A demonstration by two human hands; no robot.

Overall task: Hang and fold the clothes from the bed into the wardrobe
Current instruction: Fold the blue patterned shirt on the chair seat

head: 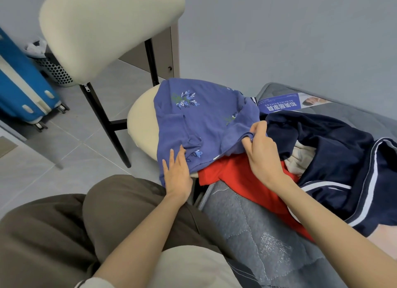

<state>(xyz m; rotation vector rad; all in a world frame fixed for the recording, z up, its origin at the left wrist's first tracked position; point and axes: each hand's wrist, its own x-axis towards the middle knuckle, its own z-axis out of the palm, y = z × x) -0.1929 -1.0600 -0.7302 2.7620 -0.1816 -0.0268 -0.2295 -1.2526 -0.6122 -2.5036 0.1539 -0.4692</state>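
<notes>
A blue-violet shirt [206, 120] with small leaf prints lies spread over the seat of a cream chair [139, 126]. My left hand [177, 174] lies flat on the shirt's near edge with fingers straight. My right hand [261, 148] pinches a fold of the same shirt at its right side. Under the shirt's right edge a red garment [240, 180] lies on the grey mattress [257, 234]. A dark navy jacket [335, 158] with white stripes is piled to the right, with a beige cloth [300, 158] showing inside it.
The chair's cream backrest [103, 30] rises at upper left. A blue suitcase [21, 88] and a mesh bin [53, 70] stand on the tiled floor at left. A printed label [285, 104] lies on the mattress's far end by the wall. My knees in brown trousers [75, 234] fill the lower left.
</notes>
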